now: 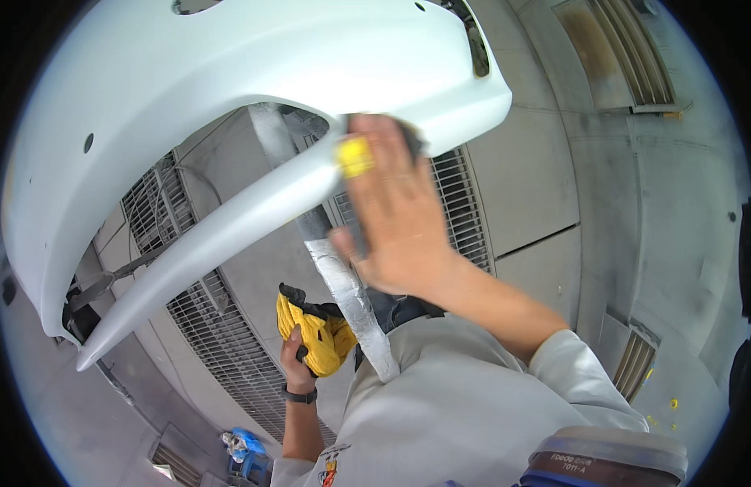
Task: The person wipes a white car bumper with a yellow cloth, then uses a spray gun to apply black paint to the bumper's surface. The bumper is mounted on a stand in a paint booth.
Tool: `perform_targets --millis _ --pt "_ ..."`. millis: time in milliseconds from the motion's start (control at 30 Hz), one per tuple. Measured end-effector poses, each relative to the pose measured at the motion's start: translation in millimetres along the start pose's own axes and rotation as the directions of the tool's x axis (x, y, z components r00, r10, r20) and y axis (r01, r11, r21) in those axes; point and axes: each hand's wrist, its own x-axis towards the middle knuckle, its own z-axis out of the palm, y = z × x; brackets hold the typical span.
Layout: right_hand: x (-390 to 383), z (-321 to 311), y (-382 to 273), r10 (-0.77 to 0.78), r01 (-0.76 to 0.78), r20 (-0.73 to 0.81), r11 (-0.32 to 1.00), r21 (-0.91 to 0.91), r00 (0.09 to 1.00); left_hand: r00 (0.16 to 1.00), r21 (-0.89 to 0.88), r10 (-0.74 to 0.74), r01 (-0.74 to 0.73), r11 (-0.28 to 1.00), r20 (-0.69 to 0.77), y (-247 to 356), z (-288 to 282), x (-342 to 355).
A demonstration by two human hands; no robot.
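A pale, smooth car bumper [335, 61] hangs across the upper left, with a thin curved lower bar. My right hand [396, 219] lies against the lower edge of the bumper where the bar joins it. Under its fingers is a dark grey pad [412, 136], blurred and mostly covered by the hand. A yellow patch [355, 156] shows at one finger. Held low near my body, my left hand [293, 353] is closed on a crumpled yellow and black glove [315, 329]. A dark band circles that wrist.
A foil-wrapped pole [347, 284] slants from behind the bumper toward my waist. Metal floor grates [221, 341] run between pale floor panels. At lower left a blue object [247, 454] stands on the floor. Louvred vents [627, 53] sit in the right wall.
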Motion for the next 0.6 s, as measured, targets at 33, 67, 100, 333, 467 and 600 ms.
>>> perform_targets --millis 33,67,100,333,467,600 --pt "5 3 -9 -0.12 0.118 0.055 0.992 0.042 0.991 1.0 -0.008 -0.008 0.008 1.0 -0.013 -1 0 1" --pt "11 5 -16 -0.242 0.232 0.104 0.968 0.098 0.965 1.0 0.012 -0.01 0.011 1.0 -0.024 -1 -2 1" --pt "14 8 -20 -0.288 0.284 0.073 0.957 0.063 0.955 1.0 0.027 -0.008 0.009 1.0 -0.03 -2 -2 0" --pt "10 4 -9 -0.213 0.208 0.064 0.974 0.088 0.975 0.999 0.014 -0.021 0.021 1.0 -0.037 -1 -1 -4" --pt "7 -11 12 -0.006 0.003 0.263 1.0 0.012 0.965 0.997 0.052 0.016 -0.012 0.999 -0.074 2 2 -4" --pt "1 -2 7 -0.107 0.107 0.051 0.994 0.004 0.993 0.998 -0.016 0.006 -0.007 1.0 -0.056 1 1 -5"
